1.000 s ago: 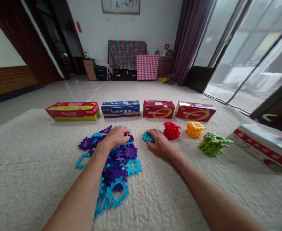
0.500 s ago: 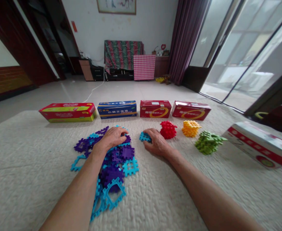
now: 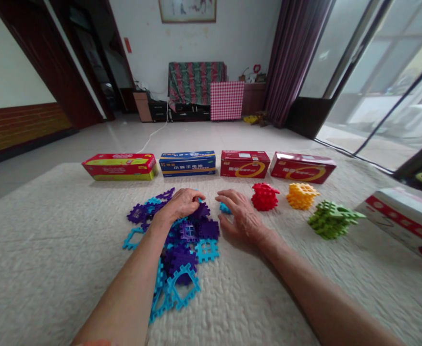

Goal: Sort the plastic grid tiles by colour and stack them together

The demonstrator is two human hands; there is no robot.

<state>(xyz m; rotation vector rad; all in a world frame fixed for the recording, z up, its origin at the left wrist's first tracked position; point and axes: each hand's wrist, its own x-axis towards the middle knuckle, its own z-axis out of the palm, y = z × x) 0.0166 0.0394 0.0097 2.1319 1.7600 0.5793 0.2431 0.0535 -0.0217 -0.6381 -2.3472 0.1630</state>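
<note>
Fingers curled, my left hand is over a loose pile of purple interlocking tiles and light-blue interlocking tiles. A bit of light blue peeks out at its fingertips; the rest of that piece is hidden under the hand. To the right of the pile, my right hand is open above the cloth, thumb and fingers apart. Beside its fingers lies a small blue stack of tiles, partly covered by them. A red stack of tiles stands just beyond this hand.
Farther right are a yellow stack and a green stack, near a white-and-red box. Along the back edge stand a red-and-yellow box, a blue box and two red boxes. A quilted cloth covers the surface.
The view has swung left, so everything sits farther right. My right hand has loosened from the blue stack and lies nearer the pile. My left hand stays over the pile, fingers more curled.
</note>
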